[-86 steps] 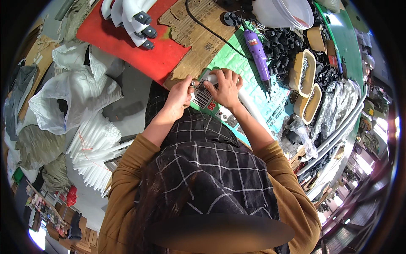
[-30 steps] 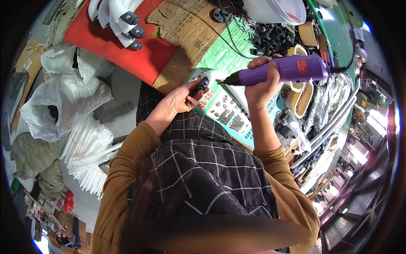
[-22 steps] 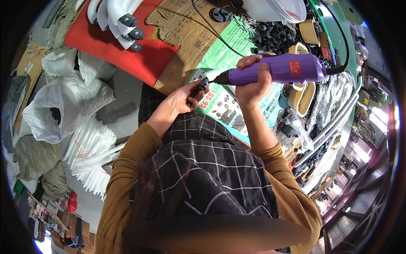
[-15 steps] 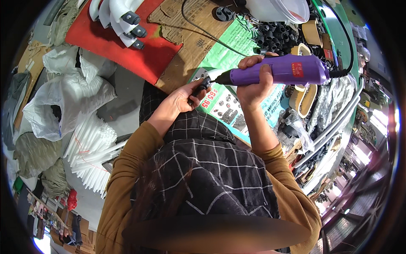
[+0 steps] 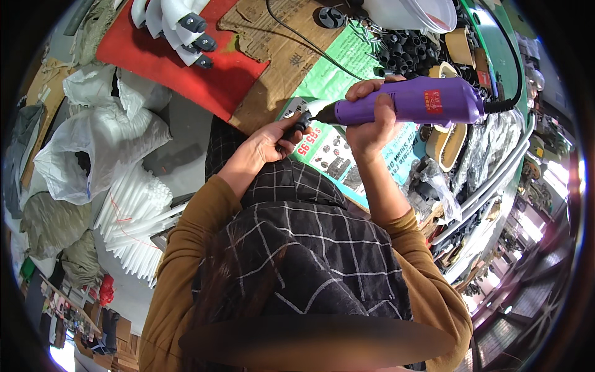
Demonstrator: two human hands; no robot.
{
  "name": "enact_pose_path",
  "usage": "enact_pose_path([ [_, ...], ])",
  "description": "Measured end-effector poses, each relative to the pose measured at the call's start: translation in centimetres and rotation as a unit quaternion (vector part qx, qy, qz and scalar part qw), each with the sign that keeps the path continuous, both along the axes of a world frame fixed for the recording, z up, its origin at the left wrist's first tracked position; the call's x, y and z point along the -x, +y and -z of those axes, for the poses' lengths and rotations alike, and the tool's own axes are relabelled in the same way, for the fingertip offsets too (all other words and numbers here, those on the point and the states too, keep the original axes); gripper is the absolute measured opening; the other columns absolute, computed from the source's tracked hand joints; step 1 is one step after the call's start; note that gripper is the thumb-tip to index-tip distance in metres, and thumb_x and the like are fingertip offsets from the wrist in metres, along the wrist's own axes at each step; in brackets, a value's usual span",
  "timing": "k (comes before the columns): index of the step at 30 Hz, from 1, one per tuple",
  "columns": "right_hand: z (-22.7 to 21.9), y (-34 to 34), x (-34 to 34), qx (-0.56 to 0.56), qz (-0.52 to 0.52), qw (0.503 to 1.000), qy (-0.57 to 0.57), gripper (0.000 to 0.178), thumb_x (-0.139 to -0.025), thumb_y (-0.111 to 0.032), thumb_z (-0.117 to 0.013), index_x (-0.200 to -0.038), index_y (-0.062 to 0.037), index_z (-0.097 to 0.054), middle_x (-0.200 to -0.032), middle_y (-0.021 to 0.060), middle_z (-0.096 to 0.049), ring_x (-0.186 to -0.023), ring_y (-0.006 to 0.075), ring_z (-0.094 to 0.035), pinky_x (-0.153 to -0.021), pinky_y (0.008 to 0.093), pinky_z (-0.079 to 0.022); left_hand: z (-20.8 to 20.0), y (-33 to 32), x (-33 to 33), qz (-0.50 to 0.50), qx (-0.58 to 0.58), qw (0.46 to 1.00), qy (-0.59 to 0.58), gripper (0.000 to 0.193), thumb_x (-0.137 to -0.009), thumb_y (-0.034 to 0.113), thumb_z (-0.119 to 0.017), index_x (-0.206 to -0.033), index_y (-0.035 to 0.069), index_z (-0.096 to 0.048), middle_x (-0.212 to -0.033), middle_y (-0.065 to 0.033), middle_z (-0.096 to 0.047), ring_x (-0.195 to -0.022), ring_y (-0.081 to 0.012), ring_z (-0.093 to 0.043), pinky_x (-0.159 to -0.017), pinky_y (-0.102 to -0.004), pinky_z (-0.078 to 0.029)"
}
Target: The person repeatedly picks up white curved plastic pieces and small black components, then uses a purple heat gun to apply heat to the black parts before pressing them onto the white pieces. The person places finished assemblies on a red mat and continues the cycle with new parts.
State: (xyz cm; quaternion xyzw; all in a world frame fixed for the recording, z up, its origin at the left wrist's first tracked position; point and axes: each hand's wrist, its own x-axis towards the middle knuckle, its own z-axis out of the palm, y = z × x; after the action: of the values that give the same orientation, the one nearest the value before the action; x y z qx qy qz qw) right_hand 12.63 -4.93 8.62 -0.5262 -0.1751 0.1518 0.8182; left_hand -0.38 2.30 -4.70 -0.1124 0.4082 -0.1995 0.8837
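My right hand [image 5: 372, 127] is wrapped round a purple electric screwdriver [image 5: 443, 102] with a black nose, lying almost level and pointing left. Its bit meets a small black plastic fitting [image 5: 302, 123], which my left hand [image 5: 263, 146] pinches near the table's front edge. The fingers partly cover the fitting, and any screw at the bit's tip is too small to make out. Beneath both hands lies a green and white printed sheet [image 5: 328, 146].
Several white curved parts with black ends [image 5: 192, 37] rest on a red mat [image 5: 180, 80]. Beyond the screwdriver are loose screws [image 5: 365, 36], black tubular fittings [image 5: 406, 53] and a white tub [image 5: 406, 13]. A power cord [image 5: 517, 68] arcs at right. White sacks [image 5: 102, 146] and white tubes [image 5: 136, 217] stand left.
Both hands stay almost in place, with the bit still at the fitting. The screwdriver's rear has risen very slightly.
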Motion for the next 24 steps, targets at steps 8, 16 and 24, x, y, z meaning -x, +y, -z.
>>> enact_pose_path([
  [8,0.5,-0.2,-0.3,0.026,-0.025,0.999,-0.029,0.049,-0.076,-0.025,-0.061,-0.11,0.0012,-0.037,-0.068,0.0149,-0.057,-0.057,0.0219,-0.055,-0.055,0.0327,-0.047,0.0,-0.3,0.4,-0.011,-0.018,0.999,-0.026,0.027,-0.094,0.029,-0.054,-0.105,0.004,-0.051,-0.089,-0.0104,-0.063,-0.06,-0.0064,-0.055,-0.032,-0.0112,-0.028],
  [16,1.1,-0.6,-0.2,0.052,-0.05,0.996,-0.06,0.055,-0.079,-0.034,-0.062,-0.111,0.0036,-0.036,-0.069,0.0149,-0.059,-0.058,0.0202,-0.057,-0.057,0.0308,-0.047,0.2,-0.3,0.5,-0.005,-0.017,0.999,-0.049,0.027,-0.094,0.028,-0.053,-0.104,0.003,-0.049,-0.087,-0.0109,-0.06,-0.06,-0.0068,-0.051,-0.033,-0.0113,-0.029],
  [24,0.9,-0.5,0.0,0.063,-0.051,0.995,-0.063,0.054,-0.078,-0.031,-0.06,-0.112,0.0035,-0.036,-0.07,0.0151,-0.059,-0.057,0.0206,-0.056,-0.057,0.0303,-0.047,-0.1,0.0,0.2,0.015,-0.027,0.999,-0.027,0.028,-0.095,0.03,-0.051,-0.104,0.004,-0.05,-0.088,-0.0097,-0.06,-0.06,-0.0062,-0.05,-0.033,-0.0117,-0.028],
])
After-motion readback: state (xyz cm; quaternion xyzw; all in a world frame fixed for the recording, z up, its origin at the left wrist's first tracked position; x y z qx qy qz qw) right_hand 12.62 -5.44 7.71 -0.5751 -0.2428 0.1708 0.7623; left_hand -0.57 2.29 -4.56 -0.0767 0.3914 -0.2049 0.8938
